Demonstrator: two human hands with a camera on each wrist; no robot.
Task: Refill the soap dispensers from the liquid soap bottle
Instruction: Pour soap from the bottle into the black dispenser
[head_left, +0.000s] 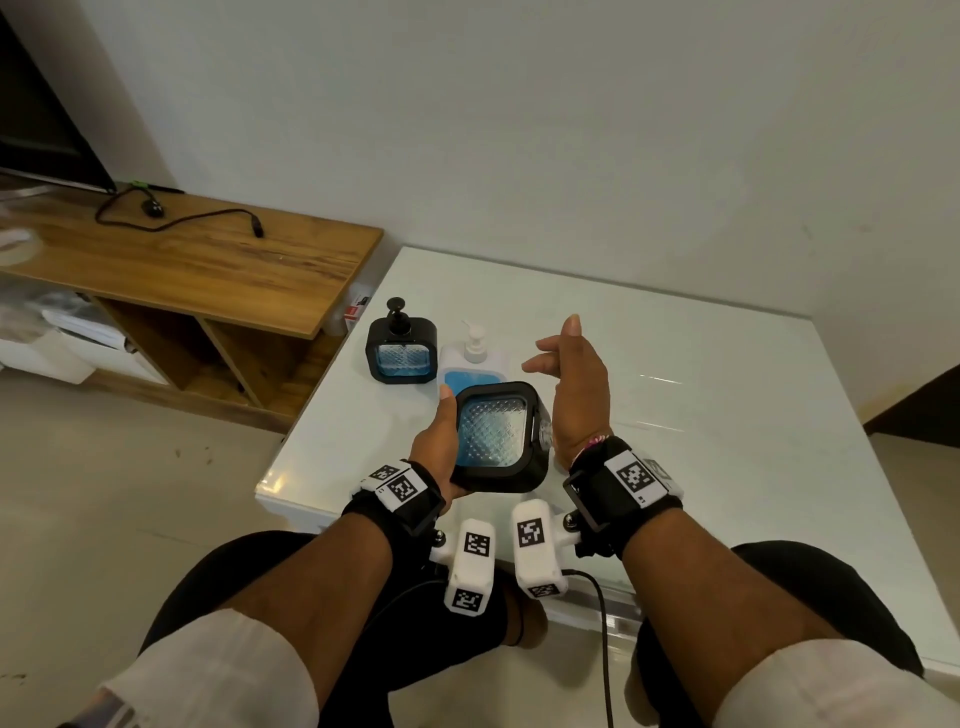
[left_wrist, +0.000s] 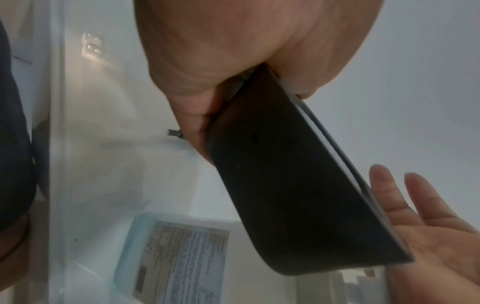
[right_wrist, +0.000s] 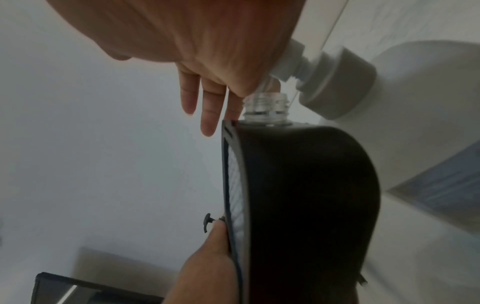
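My left hand (head_left: 436, 447) grips a black square soap dispenser (head_left: 498, 439) with a clear patterned window, held above the table's near edge and turned so its neck points right. The clear threaded neck (right_wrist: 267, 107) is uncapped, with no pump on it. My right hand (head_left: 569, 374) hovers just right of the neck, fingers (right_wrist: 207, 115) loosely extended, holding nothing. Behind stands the white liquid soap bottle (head_left: 470, 371) with a blue label and white pump. A second black dispenser (head_left: 402, 353) with its black pump on stands to that bottle's left, holding blue soap.
The white glass-topped table (head_left: 701, 415) stretches away to the right and back to the wall. A wooden TV bench (head_left: 208, 265) with a black cable (head_left: 176, 221) and a screen (head_left: 41, 130) stands to the left, across a floor gap.
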